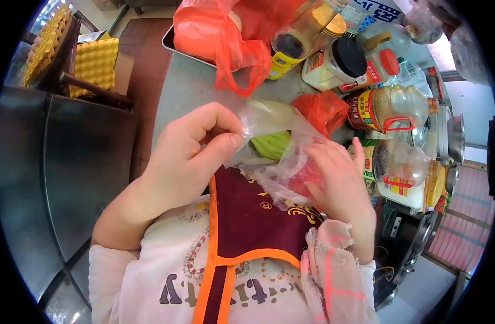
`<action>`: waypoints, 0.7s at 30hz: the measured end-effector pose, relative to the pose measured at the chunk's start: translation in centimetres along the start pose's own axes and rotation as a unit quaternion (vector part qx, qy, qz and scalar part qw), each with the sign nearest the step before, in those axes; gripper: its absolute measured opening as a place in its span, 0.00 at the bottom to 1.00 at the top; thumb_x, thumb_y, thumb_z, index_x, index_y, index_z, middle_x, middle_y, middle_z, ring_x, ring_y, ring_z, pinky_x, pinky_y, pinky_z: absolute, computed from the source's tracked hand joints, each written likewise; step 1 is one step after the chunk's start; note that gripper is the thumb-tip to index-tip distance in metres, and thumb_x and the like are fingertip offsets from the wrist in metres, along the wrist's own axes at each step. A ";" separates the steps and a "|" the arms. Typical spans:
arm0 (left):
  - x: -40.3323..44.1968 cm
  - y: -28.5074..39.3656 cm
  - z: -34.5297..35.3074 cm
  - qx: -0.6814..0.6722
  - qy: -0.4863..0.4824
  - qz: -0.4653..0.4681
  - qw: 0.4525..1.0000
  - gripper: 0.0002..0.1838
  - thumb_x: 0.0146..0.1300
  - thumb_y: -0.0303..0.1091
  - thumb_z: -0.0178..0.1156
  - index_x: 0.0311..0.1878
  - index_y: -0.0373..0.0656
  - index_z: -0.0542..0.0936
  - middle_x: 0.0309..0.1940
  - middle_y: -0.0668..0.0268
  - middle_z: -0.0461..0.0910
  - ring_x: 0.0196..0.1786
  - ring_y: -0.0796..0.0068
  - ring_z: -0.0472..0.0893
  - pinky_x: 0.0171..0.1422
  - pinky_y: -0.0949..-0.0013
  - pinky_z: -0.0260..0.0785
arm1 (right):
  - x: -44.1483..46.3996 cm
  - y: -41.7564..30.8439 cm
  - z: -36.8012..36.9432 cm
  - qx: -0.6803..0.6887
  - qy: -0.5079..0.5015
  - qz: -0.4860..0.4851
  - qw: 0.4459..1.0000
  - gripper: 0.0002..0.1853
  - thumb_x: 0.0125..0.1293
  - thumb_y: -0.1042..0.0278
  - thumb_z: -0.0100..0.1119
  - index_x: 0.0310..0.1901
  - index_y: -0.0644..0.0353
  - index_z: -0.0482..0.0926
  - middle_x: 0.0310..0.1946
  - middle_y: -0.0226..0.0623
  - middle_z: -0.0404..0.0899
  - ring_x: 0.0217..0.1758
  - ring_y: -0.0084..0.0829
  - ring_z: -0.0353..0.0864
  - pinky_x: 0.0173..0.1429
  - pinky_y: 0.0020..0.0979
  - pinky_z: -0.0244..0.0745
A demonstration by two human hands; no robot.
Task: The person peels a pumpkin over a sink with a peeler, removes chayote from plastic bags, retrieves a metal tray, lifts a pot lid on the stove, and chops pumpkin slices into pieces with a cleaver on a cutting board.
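Note:
A clear plastic bag (266, 119) hangs between my hands, close to my chest. My left hand (191, 151) is closed, pinching the bag's left edge between thumb and forefinger. My right hand (339, 175) is on the other side, its fingers and thumb curved around the bag's crumpled plastic. A ridged light-green item (273, 144) shows at or behind the bag; its kind is unclear. Something pinkish-red (306, 181) shows through the plastic by my right fingers. Just beyond lies a knotted red plastic bag (323, 110).
On the metal counter (191, 86) stand a large red bag (204, 32), a jar with a black lid (342, 62) and a soy sauce jug (390, 108). Several other jars and bottles crowd the right. Yellow egg trays (96, 62) sit at left above a steel cabinet (69, 156).

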State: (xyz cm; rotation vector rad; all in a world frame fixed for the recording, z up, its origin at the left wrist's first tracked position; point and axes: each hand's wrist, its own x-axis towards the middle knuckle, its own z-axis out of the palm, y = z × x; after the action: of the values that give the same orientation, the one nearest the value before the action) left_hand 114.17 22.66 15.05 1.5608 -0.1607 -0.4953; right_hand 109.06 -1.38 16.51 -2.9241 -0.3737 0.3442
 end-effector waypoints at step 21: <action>-0.2 -0.8 0.8 -0.229 -0.059 -0.004 0.972 0.12 0.56 0.24 0.50 0.44 0.33 0.71 0.33 0.64 0.76 0.33 0.80 0.76 0.38 0.77 0.69 | 4.8 -0.7 4.4 0.112 0.003 -0.051 0.992 0.16 0.52 0.68 0.61 0.43 0.64 0.75 0.36 0.45 0.76 0.41 0.42 0.75 0.46 0.36 0.70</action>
State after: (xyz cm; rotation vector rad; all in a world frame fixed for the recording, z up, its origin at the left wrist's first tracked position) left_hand 113.52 22.01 14.31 1.0828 -0.1193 -0.5856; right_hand 112.33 1.21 11.42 -2.6747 -0.4501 0.3401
